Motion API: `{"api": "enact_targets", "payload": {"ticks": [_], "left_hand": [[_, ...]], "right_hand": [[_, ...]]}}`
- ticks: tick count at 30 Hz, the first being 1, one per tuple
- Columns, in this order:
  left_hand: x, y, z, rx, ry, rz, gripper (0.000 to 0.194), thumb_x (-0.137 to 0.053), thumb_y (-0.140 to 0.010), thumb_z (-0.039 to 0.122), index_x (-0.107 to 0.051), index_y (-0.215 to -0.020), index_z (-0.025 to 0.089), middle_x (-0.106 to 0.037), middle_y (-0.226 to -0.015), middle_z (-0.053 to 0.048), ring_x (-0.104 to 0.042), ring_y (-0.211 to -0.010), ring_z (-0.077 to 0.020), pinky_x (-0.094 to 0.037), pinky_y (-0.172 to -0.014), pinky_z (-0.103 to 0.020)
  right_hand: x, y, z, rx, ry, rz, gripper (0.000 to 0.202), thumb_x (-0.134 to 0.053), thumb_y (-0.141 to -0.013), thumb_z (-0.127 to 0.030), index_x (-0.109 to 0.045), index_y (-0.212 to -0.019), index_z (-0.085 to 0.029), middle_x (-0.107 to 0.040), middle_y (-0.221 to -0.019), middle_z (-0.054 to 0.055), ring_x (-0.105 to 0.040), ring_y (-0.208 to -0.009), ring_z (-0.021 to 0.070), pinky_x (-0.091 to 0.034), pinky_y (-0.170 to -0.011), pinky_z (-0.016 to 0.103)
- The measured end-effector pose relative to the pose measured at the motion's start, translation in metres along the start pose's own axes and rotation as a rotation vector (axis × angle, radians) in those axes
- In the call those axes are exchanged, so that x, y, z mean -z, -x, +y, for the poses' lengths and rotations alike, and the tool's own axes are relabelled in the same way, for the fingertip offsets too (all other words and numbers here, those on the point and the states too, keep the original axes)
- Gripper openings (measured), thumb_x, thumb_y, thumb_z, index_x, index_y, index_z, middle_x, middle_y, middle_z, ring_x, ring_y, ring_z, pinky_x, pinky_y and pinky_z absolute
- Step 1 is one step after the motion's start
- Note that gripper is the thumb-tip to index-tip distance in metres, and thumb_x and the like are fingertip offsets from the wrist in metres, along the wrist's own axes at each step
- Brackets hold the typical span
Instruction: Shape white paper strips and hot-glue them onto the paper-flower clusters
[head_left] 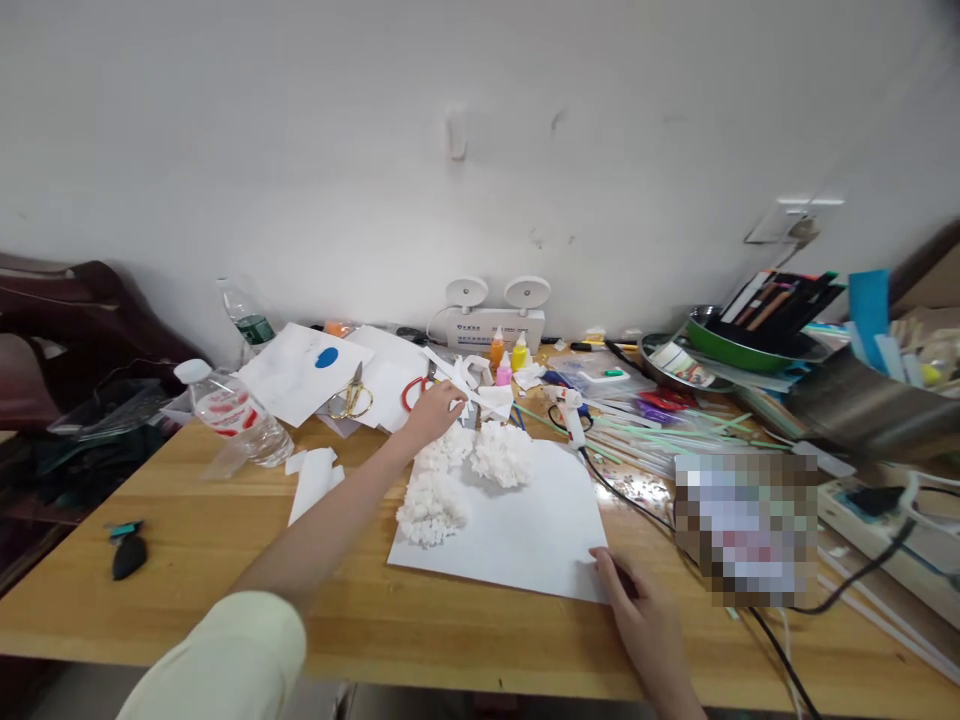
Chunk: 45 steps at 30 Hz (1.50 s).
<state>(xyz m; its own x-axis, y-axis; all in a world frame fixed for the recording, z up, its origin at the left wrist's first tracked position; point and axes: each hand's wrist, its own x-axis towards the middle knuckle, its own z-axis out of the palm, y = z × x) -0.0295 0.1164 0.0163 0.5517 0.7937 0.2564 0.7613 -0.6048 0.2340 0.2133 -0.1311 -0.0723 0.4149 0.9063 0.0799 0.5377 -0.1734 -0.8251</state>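
Note:
A large white sheet of paper lies on the wooden table, with white ruffled paper clumps on its upper left part. My left hand reaches over the sheet's far left corner, just above the clumps, its fingers pinched together near white paper scraps; what they hold, if anything, is too small to make out. My right hand is at the sheet's near right corner, thumb and finger closed on its edge. Red-handled scissors lie beside my left hand.
A water bottle and gold scissors are on the left. Small paint bottles stand at the back. A glue gun with a black cord, straws, a green pan and a power strip crowd the right.

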Motion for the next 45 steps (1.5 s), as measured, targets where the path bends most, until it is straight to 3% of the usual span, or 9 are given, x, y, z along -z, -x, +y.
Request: {"api": "enact_targets", "payload": {"ticks": [4,9,15,19,24,27,32,39,45], "left_hand": [[-0.026,-0.045,0.004,-0.036,-0.092,-0.111,0.022,-0.049,-0.084,0.026,-0.056,-0.101,0.015,-0.057,-0.104,-0.007,-0.054,-0.094,-0.0190,-0.045,-0.082,-0.038],[-0.040,-0.061,0.002,-0.038,-0.160,-0.188,0.031,-0.048,-0.085,0.028,-0.049,-0.111,0.014,-0.053,-0.110,-0.009,-0.055,-0.093,-0.0189,-0.048,-0.078,-0.039],[-0.034,-0.058,-0.004,0.010,-0.104,-0.180,0.030,-0.048,-0.085,0.028,-0.049,-0.112,0.014,-0.053,-0.111,-0.009,-0.055,-0.093,-0.0186,-0.048,-0.078,-0.039],[-0.014,-0.045,0.002,0.025,0.014,-0.110,0.024,-0.048,-0.084,0.027,-0.056,-0.102,0.013,-0.057,-0.104,-0.009,-0.055,-0.094,-0.0200,-0.045,-0.081,-0.039],[0.026,0.001,0.027,0.012,0.198,-0.021,0.025,-0.038,-0.086,0.027,-0.059,-0.089,0.015,-0.063,-0.079,-0.002,-0.057,-0.077,-0.0137,-0.043,-0.072,-0.025],[0.049,0.043,0.043,0.025,0.281,-0.021,0.027,-0.037,-0.085,0.033,-0.059,-0.085,0.017,-0.058,-0.063,0.002,-0.052,-0.058,-0.0099,-0.040,-0.056,-0.020],[0.065,0.114,0.044,0.278,0.532,0.026,0.023,-0.047,-0.080,0.037,-0.060,-0.077,0.017,-0.052,-0.057,0.003,-0.044,-0.051,-0.0085,-0.035,-0.049,-0.019],[0.032,0.198,0.028,0.690,0.791,0.092,0.029,-0.053,-0.073,0.044,-0.060,-0.081,0.018,-0.043,-0.051,0.005,-0.034,-0.041,-0.0075,-0.029,-0.038,-0.018],[-0.006,0.227,0.043,0.737,0.841,0.177,0.026,-0.057,-0.070,0.042,-0.060,-0.073,0.017,-0.045,-0.052,0.004,-0.038,-0.045,-0.0090,-0.029,-0.041,-0.019]], "right_hand": [[0.002,0.001,-0.002,0.032,-0.015,0.005,0.036,-0.046,-0.077,-0.047,-0.064,-0.082,-0.016,-0.068,-0.086,0.009,-0.062,-0.081,0.0222,-0.048,-0.071,0.029],[0.003,0.000,-0.005,0.052,-0.027,0.024,0.035,-0.046,-0.078,-0.046,-0.065,-0.080,-0.017,-0.068,-0.083,0.008,-0.062,-0.078,0.0217,-0.049,-0.068,0.028],[0.002,-0.001,-0.005,0.051,-0.041,0.021,0.034,-0.046,-0.078,-0.045,-0.065,-0.081,-0.016,-0.068,-0.084,0.009,-0.063,-0.078,0.0225,-0.049,-0.068,0.029],[0.003,0.000,-0.004,0.041,-0.033,0.009,0.035,-0.046,-0.079,-0.045,-0.065,-0.083,-0.016,-0.068,-0.085,0.009,-0.062,-0.078,0.0223,-0.049,-0.069,0.030],[0.002,0.001,-0.008,0.061,0.049,0.030,0.036,-0.042,-0.081,-0.044,-0.063,-0.085,-0.015,-0.067,-0.086,0.010,-0.062,-0.080,0.0223,-0.049,-0.071,0.032],[-0.007,0.003,-0.011,0.260,0.174,0.026,0.034,-0.042,-0.083,-0.040,-0.062,-0.096,-0.016,-0.064,-0.102,0.012,-0.058,-0.095,0.0236,-0.045,-0.083,0.038],[-0.023,0.009,-0.009,0.471,0.490,-0.101,0.042,-0.044,-0.083,-0.038,-0.052,-0.119,-0.019,-0.049,-0.128,0.009,-0.040,-0.120,0.0278,-0.035,-0.095,0.046],[-0.021,-0.002,-0.004,0.515,0.617,-0.117,0.044,-0.039,-0.085,-0.037,-0.047,-0.124,-0.019,-0.044,-0.132,0.007,-0.035,-0.124,0.0262,-0.032,-0.098,0.046],[-0.020,-0.005,-0.004,0.564,0.581,-0.084,0.042,-0.041,-0.084,-0.036,-0.050,-0.121,-0.020,-0.047,-0.129,0.007,-0.038,-0.122,0.0258,-0.032,-0.097,0.045]]}}
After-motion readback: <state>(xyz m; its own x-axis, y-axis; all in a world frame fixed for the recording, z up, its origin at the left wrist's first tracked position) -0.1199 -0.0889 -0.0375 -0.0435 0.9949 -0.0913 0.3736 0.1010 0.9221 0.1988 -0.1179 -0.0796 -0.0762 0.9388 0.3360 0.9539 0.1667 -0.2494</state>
